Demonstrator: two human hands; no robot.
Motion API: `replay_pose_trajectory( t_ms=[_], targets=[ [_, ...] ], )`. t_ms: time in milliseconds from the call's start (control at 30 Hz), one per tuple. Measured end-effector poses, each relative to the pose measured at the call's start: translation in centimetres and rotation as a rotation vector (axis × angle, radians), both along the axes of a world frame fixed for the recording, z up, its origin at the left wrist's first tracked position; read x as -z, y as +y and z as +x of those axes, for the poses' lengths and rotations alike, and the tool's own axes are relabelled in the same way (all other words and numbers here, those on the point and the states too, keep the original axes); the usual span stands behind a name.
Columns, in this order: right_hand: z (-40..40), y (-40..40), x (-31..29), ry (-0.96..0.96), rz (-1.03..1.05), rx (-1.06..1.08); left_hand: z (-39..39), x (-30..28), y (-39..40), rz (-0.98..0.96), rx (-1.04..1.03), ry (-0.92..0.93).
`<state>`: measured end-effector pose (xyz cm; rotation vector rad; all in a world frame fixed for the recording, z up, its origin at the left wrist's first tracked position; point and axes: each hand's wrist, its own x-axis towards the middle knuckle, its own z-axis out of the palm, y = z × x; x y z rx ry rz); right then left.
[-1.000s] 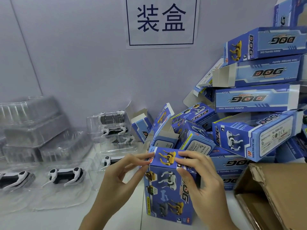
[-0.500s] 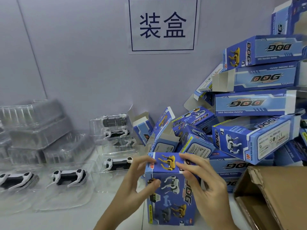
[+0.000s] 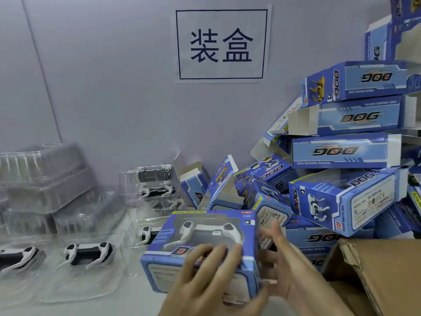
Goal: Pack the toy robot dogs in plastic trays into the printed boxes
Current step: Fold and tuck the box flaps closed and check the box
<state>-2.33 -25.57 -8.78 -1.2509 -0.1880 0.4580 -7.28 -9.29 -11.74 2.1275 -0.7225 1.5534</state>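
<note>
Nearest the camera, the left hand lies over the front of a blue printed box, its fingers curled over the upper front edge and gripping it. The right hand is at the box's right end; its fingers look fairly straight and blurred, touching or just beside that end, so whether it grips cannot be told. The box lies on its side with its long axis running left to right, tilted a little so the left end sits lower. Its clear window faces up and toward the camera, and through it shows a white toy dog lying lengthwise along the box, legs pointing down toward the hands.

To the right, at the lower corner, is an open brown carton with a torn flap edge.

On the white table to the left lie clear plastic trays, each with a black and white toy dog: one near the middle left, one at the left edge, and one partly hidden behind the held box. All lie with long axes left to right.

Farther back, more trayed dogs are stacked near the wall, and a pile of empty clear trays rises at the far left.

On the right, a heap of blue boxes climbs the wall, many with open end flaps, most lying lengthwise left to right.

On the wall hangs a white paper sign with two large characters.
</note>
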Motion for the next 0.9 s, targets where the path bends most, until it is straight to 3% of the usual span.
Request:
replay_pose_trajectory(
  t_ms=[133,367,500,600,667,767,900],
  targets=[
    [0.4,-1.1,0.4,-0.109,-0.046,-0.02,-0.1,1.0,0.4,0.232,-0.125,-0.059],
    [1.3,-1.7,0.4,-0.226,0.08,0.145,-0.7,-1.1,2.7,0.017,-0.04,-0.072],
    [1.3,-1.3,0.3,-0.272,0.169,0.192,0.2,-2.6,5.8,-0.605,0.041,0.284],
    [1.0,-0.9,0.5,-0.307,0.232,0.166,1.1,-2.3,7.0,-0.889,0.548,0.644],
    [0.7,-0.5,0.5,-0.326,0.236,0.15,1.4,-1.7,7.5,-0.907,0.66,0.738],
    [0.2,-0.1,0.6,-0.331,0.197,0.178,1.6,-1.3,7.4,-0.874,0.629,0.774],
    [-0.7,0.5,-0.2,-0.428,-0.043,0.287,1.9,-0.7,7.7,-0.901,0.633,0.862]
  ],
)
